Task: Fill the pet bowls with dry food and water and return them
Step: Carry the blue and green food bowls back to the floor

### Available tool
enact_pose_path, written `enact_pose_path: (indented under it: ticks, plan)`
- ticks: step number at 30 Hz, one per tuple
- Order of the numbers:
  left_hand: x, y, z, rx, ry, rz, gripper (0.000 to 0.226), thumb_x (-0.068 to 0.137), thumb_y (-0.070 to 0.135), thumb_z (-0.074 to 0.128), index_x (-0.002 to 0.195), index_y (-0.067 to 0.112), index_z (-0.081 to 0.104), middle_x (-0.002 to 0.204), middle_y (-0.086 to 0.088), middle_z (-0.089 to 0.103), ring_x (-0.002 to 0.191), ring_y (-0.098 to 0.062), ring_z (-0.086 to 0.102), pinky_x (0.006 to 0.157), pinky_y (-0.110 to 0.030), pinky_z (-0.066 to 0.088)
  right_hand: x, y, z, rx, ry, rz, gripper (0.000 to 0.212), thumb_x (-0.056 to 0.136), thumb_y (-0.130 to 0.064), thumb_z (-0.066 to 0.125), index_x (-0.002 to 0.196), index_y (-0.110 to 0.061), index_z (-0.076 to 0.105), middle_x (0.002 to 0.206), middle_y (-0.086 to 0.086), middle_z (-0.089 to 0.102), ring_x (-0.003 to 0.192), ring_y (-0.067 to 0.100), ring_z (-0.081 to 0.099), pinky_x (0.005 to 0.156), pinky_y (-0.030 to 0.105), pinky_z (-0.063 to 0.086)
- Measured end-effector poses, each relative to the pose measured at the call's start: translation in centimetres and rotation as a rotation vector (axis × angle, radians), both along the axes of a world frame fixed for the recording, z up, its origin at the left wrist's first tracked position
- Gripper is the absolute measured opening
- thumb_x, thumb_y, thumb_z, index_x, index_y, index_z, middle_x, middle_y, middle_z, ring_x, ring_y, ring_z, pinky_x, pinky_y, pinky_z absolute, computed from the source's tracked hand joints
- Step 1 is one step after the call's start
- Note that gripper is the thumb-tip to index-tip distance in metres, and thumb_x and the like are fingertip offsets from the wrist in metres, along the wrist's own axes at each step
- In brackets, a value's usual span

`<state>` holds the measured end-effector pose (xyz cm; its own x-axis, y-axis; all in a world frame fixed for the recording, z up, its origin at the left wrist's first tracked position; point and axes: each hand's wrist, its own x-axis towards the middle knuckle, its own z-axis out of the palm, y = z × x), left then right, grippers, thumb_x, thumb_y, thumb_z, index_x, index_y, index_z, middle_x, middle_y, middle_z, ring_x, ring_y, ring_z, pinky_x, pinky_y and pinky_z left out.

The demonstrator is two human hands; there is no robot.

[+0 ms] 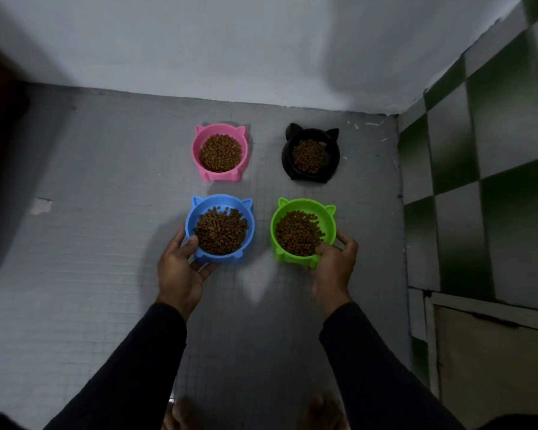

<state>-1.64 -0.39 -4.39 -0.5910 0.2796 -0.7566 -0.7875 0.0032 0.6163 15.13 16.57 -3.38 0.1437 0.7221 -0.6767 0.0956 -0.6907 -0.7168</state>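
While both bowls are in my grip, I list the lot as it lies on the grey grid-textured floor (112, 243).

Item 1: blue plastic cat-eared bowl (220, 228), heaped with brown dry kibble, at 10 o'clock of my reach. My left hand (180, 268) is clamped on its near-left rim, thumb curled over the edge beside the food, fingers under the base.

Item 2: green plastic cat-eared bowl (303, 231), likewise full of kibble, at 2 o'clock. My right hand (334, 263) is clamped on its near-right rim, thumb over the lip and touching the kibble, fingers wrapped round the outer wall.

Item 3: pink plastic cat-eared bowl (220, 153), filled, standing free at 11 o'clock, beyond the blue one.

Item 4: black plastic cat-eared bowl (310, 155), filled, standing free at 1 o'clock, beyond the green one, near the green-and-white checked tile wall (479, 166).

Whether items 1 and 2 rest on the floor or hang just above it, I cannot tell.

Handling note, as I judge it: both near bowls are heaped, and the blue one's kibble lies banked toward its far rim. I should keep each level, set them flat in line behind the far pair, and ease my thumbs off straight upward so no kibble is flicked out. No water shows in any bowl.
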Motion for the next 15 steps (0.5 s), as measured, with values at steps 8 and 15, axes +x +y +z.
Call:
enact_pose_path:
  ticks: [8, 15]
  plan:
    - [-0.5, -0.4, -2.5, -0.04, 0.02, -0.019, 0.049, 0.104, 0.012, 0.053, 0.15, 0.029, 0.054, 0.139, -0.008, 0.066, 0.118, -0.035, 0.066, 0.09, -0.05, 0.058, 0.7, 0.8, -2.7, -0.008, 0.009, 0.04, 0.053, 0.079, 0.008, 0.055, 0.115, -0.031, 0.053, 0.122, 0.012, 0.061, 0.105, 0.033, 0.065, 0.077, 0.059, 0.06]
    - [-0.4, -0.4, -3.4, -0.031, 0.008, -0.004, 0.049, 0.104, 0.011, 0.053, 0.151, 0.029, 0.053, 0.132, -0.004, 0.068, 0.106, -0.026, 0.07, 0.078, -0.042, 0.061, 1.3, 1.3, -4.3, 0.021, -0.097, 0.087, 0.053, 0.083, 0.008, 0.061, 0.127, -0.02, 0.052, 0.126, 0.012, 0.062, 0.109, 0.03, 0.064, 0.096, 0.057, 0.054]
